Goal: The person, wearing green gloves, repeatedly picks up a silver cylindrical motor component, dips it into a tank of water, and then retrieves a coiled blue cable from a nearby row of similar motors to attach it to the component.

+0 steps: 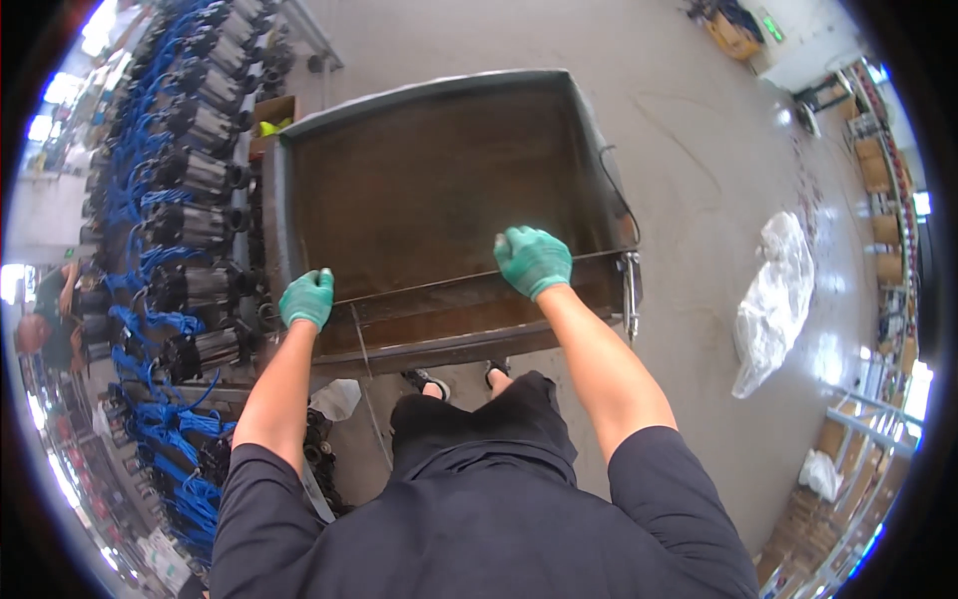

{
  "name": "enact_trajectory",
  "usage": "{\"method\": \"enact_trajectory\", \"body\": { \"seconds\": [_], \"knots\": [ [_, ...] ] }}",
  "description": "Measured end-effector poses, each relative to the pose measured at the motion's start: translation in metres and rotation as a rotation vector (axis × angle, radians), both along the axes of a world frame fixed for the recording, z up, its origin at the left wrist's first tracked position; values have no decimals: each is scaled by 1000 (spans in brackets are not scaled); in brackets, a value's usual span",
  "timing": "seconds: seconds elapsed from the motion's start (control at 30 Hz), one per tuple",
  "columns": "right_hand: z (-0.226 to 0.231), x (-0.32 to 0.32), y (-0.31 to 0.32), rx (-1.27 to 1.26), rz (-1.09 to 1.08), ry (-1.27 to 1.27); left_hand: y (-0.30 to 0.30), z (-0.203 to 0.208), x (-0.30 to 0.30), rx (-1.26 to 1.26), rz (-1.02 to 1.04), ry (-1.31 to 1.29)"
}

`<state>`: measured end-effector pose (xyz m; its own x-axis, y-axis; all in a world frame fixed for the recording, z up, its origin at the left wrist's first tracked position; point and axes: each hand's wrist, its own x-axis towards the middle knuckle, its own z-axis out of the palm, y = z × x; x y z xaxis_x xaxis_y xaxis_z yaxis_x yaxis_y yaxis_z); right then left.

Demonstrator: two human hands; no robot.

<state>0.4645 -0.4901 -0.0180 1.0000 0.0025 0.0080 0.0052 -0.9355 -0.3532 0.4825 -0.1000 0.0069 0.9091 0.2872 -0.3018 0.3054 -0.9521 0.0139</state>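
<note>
A wide metal tank (589,115) with a dark brown inside stands in front of me. Across its near part runs a thin straight edge (414,287), with a narrower brown trough (449,321) on my side of it. My left hand (307,298), in a green glove, is closed at the left end of that edge, thumb uppermost. Further right, my right hand (534,262), gloved alike, is closed with curled fingers over the same edge. What either hand grips is hidden under the fingers.
On the left, a long rack holds several dark cylindrical pump-like units (205,172) with blue cables (180,417). A black cord (621,190) hangs over the tank's right side. Clear plastic sheeting (776,299) lies on the floor at right. Shelves with cardboard boxes (886,230) stand beyond. Another person (50,319) is at far left.
</note>
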Motion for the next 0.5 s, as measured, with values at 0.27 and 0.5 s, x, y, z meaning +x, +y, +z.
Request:
{"method": "enact_trajectory", "body": {
  "seconds": [0.27,0.5],
  "knots": [
    [3,-2,1,-77,41,2,20,10,-89,-829,155,-690],
    [-15,-3,-2,-132,55,-49,47,102,-296,-633,500,-828]
  ]
}}
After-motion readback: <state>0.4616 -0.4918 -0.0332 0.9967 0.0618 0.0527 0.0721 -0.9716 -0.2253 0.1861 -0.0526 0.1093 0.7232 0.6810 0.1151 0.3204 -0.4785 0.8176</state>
